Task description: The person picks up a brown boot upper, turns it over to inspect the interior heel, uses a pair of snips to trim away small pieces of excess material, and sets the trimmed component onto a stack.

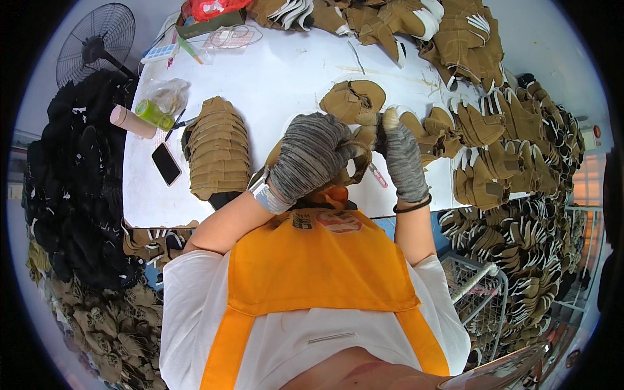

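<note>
Above the table's near edge, both my hands, in grey knit gloves, work on a brown shoe upper (367,134). My left hand (311,156) has its fingers curled around the upper's left side and covers much of it. My right hand (401,156) pinches the upper's right edge, with bare fingertips showing. Just beyond my hands another brown shoe upper (352,101) lies on the white table (279,78). A small pink tool (377,175), perhaps thread snips, lies beside my right hand. Left of my left hand is a neat stack of brown uppers (220,149).
At the table's left are a black phone (166,164), a pink cup (133,121) and a green bottle (155,116). Rows of brown uppers (484,175) cover the right side; more are heaped at the far edge. A fan (95,49) stands far left, above black piles (84,175).
</note>
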Available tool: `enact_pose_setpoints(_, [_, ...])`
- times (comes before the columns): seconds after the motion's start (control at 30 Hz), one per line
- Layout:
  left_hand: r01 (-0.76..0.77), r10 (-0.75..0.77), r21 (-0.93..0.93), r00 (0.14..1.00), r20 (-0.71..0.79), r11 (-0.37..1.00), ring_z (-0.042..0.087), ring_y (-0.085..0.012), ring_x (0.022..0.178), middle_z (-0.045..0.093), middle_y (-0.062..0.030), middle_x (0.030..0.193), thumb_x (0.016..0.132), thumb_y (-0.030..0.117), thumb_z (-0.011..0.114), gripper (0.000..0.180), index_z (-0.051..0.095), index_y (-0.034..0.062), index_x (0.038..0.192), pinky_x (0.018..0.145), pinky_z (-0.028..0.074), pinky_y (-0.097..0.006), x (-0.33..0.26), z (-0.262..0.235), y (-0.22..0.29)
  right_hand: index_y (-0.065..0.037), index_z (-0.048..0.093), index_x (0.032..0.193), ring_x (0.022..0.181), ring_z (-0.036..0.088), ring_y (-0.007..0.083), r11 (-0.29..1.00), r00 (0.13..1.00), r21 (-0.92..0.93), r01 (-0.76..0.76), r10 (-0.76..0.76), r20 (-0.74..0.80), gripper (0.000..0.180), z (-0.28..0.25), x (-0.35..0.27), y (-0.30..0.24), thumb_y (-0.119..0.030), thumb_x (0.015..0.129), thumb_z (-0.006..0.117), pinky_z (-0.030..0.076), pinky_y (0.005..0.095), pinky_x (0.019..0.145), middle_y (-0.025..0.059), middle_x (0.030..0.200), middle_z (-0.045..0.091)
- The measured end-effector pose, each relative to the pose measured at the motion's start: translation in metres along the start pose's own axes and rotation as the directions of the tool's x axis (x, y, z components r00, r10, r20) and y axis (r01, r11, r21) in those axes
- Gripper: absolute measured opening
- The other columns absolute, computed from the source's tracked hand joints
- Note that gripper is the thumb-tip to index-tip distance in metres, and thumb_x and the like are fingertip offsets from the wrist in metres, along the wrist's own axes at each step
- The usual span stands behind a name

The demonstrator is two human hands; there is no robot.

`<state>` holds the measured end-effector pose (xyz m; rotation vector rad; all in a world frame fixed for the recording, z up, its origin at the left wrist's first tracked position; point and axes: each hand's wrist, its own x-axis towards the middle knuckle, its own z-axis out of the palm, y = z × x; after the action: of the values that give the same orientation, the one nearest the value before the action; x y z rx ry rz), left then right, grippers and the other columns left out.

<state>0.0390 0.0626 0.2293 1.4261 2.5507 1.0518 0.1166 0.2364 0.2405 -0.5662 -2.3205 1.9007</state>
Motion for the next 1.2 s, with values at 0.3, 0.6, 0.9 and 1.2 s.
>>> enact_pose_setpoints(0.3, [-0.004, 0.004, -0.071, 1.000, -0.006, 0.998, 0.061, -0.0312, 0.075, 0.064, -0.0139, 0.079, 0.078, 0.022, 0.067, 0.020, 0.068, 0.0025, 0.084, 0.072, 0.048, -0.039, 0.002, 0.004, 0.006, 0.000, 0.063, 0.099, 0.071, 0.057, 0.0150, 0.827, 0.907, -0.415, 0.380, -0.420, -0.007, 0.025, 0.013, -0.009, 0.021, -0.023, 0.095, 0.056, 0.048, 0.0299, 0.064, 0.0094, 0.083, 0.064])
enact_pose_setpoints(0.6, [-0.014, 0.013, -0.029, 1.000, -0.025, 0.999, 0.061, -0.0317, 0.075, 0.064, -0.0152, 0.079, 0.081, 0.024, 0.066, 0.023, 0.068, 0.0013, 0.084, 0.071, 0.049, -0.040, -0.003, 0.010, 0.005, -0.003, 0.069, 0.102, 0.070, 0.055, 0.0128, 0.998, 1.000, 0.063, -0.001, 0.000, 0.009, 0.046, -0.002, 0.005, 0.027, -0.046, 0.094, 0.052, 0.046, 0.0264, 0.066, 0.0049, 0.080, 0.067])
enact_pose_setpoints(0.9, [0.017, -0.016, -0.023, 0.999, 0.041, 1.000, 0.061, -0.0324, 0.076, 0.063, -0.0150, 0.079, 0.081, 0.027, 0.067, 0.025, 0.068, 0.0022, 0.087, 0.072, 0.049, -0.040, 0.000, 0.011, 0.002, 0.000, 0.063, 0.104, 0.082, 0.063, 0.0271, 0.806, 0.928, -0.463, 0.369, -0.351, 0.128, 0.018, -0.002, -0.013, 0.010, -0.010, 0.090, 0.057, 0.049, 0.0345, 0.074, 0.0160, 0.092, 0.066])
enact_pose_setpoints(1.2, [0.005, 0.001, -0.073, 0.997, 0.082, 0.997, 0.061, -0.0269, 0.086, 0.065, -0.0096, 0.094, 0.081, 0.021, 0.066, 0.019, 0.069, 0.0053, 0.090, 0.074, 0.049, -0.038, 0.001, 0.014, 0.001, 0.000, 0.061, 0.090, 0.068, 0.056, 0.0224, 0.853, 0.940, -0.438, 0.284, -0.338, -0.050, 0.020, 0.017, 0.000, 0.039, -0.019, 0.093, 0.057, 0.047, 0.0325, 0.063, 0.0121, 0.074, 0.060])
